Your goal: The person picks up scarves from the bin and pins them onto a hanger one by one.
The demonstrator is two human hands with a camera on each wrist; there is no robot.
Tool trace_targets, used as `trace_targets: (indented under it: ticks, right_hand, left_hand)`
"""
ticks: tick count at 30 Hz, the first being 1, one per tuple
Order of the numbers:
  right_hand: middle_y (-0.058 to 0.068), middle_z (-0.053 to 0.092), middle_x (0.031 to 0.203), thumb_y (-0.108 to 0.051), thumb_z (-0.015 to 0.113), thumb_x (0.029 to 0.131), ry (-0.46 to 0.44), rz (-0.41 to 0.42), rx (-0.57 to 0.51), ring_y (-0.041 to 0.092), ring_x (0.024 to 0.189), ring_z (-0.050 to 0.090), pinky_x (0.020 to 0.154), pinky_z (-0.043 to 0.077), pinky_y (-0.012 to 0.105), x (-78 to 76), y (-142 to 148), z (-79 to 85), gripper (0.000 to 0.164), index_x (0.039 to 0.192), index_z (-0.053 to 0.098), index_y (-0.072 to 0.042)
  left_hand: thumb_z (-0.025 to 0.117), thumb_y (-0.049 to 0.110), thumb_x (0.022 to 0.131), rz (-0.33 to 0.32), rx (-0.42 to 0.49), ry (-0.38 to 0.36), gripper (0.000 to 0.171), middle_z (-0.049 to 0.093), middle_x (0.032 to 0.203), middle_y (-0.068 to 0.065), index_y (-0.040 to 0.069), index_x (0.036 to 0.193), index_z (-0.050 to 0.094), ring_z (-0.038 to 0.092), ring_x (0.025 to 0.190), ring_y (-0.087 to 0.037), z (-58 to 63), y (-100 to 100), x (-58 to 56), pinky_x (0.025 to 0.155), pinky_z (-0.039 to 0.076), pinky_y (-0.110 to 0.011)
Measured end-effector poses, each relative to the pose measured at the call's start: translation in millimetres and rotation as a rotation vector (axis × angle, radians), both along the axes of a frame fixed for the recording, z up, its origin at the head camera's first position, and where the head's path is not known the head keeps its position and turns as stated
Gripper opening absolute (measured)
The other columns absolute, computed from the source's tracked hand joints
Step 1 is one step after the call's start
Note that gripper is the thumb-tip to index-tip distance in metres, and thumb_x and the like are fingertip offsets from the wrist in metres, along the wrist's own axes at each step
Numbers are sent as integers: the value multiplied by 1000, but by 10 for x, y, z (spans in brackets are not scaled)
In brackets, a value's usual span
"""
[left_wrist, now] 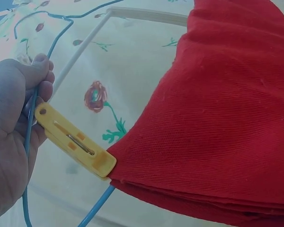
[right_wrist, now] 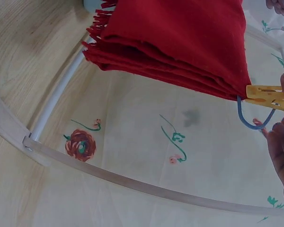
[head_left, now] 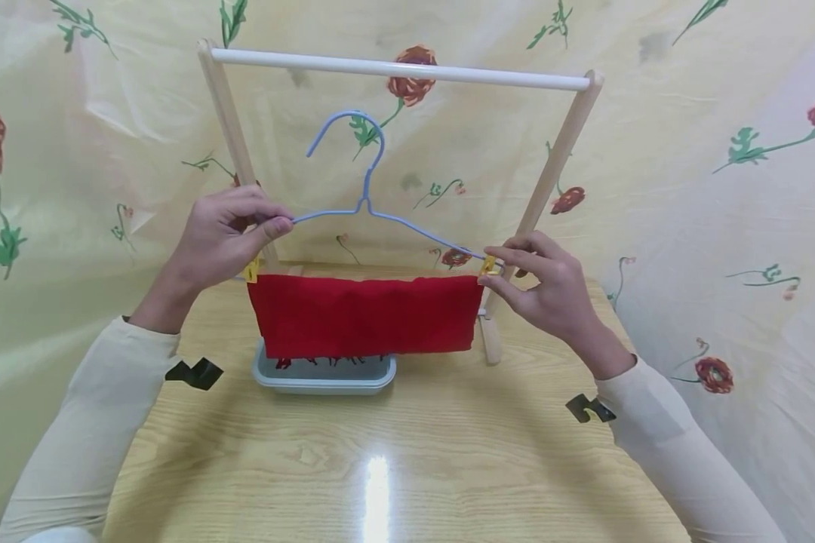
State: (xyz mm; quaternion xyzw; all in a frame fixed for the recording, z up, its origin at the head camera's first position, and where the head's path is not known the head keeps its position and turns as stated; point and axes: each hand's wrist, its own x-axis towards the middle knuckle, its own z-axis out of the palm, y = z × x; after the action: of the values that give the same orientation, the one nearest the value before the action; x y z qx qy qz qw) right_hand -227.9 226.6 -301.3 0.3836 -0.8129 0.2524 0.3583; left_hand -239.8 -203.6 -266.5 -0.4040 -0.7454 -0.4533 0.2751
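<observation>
A folded red scarf (head_left: 367, 317) with a fringe hangs over the lower bar of a blue wire hanger (head_left: 407, 222). My left hand (head_left: 234, 226) grips the hanger's left arm between thumb and fingers. Just below that hand, a yellow clothespin (left_wrist: 75, 141) clamps the scarf's edge to the bar. At the other end, my right hand (head_left: 546, 283) pinches a second yellow clothespin (right_wrist: 267, 97), whose jaws sit on the scarf's corner beside the hanger's bend (right_wrist: 254, 126). The hook points up, apart from the rack's bar.
Behind the hanger stands a rack with a white rail (head_left: 394, 68) and wooden legs (head_left: 560, 154). A pale blue tray (head_left: 326, 388) lies on the wooden table (head_left: 448, 445), partly under the scarf. A flowered cloth (head_left: 706, 204) forms the backdrop.
</observation>
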Motion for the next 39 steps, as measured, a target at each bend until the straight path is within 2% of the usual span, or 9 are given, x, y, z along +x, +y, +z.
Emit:
trace_targets:
  ticks: [6,11,16,20,22,25,29,34,39]
  right_hand:
    - [9,76,96,-4,92,72,-42,5,11,16,80,63,68,49,18,-21,27,-30,45,115,77,-4]
    - [9,76,96,-8,91,73,-74,2,18,18,83,65,69,47,17,-17,56,-38,53,123,74,-6]
    - [8,77,105,-15,91,72,-106,13,22,19,88,66,71,47,16,3,100,-16,61,129,71,-9]
    - [8,77,108,-33,84,83,-128,58,2,16,88,65,72,46,16,14,137,48,53,127,72,-8]
    - [9,77,109,-37,78,88,-135,76,-13,14,90,65,73,47,16,14,146,102,49,125,73,-6]
    - [10,76,108,-28,76,90,-155,71,-41,6,92,65,75,48,14,7,140,197,41,122,73,-4]
    - [9,77,107,-5,79,84,-221,50,-93,-3,89,67,79,51,14,-12,99,312,38,121,74,-5]
    - [5,77,110,-2,81,85,-321,37,-107,-4,85,69,82,52,15,-28,-3,428,40,123,75,-10]
    - [6,76,112,1,81,85,-382,104,-110,0,89,70,81,55,16,-69,-169,552,39,123,74,-7]
  left_hand:
    - [78,-15,79,-7,11,-22,14,64,80,3,-10,92,75,48,64,-7,-14,11,-19,54,35,-18]
    - [77,-17,79,3,26,-29,16,64,78,2,-9,93,76,47,63,-8,-29,17,-19,54,36,-18]
    - [77,-13,81,-3,36,-43,13,65,80,4,-8,93,77,47,63,-8,-42,26,-6,54,36,-18]
    - [78,-7,83,-15,42,-48,10,65,81,4,-8,93,76,48,63,-8,-63,20,-10,54,36,-19]
    - [78,-6,83,-13,40,-50,11,66,81,3,-8,93,76,48,64,-9,-74,13,-17,53,36,-19]
    - [77,-6,82,-5,29,-55,13,66,82,3,-8,95,76,48,64,-9,-84,0,-18,53,36,-19]
    - [76,-8,81,4,19,-60,15,66,82,2,-8,96,76,49,65,-10,-93,-6,-8,54,37,-20]
    - [76,-6,81,0,14,-65,15,65,83,1,-9,97,76,50,66,-10,-103,1,-2,54,38,-20]
    - [75,-5,81,5,12,-74,16,65,83,2,-9,96,76,50,67,-10,-98,19,8,54,38,-19]
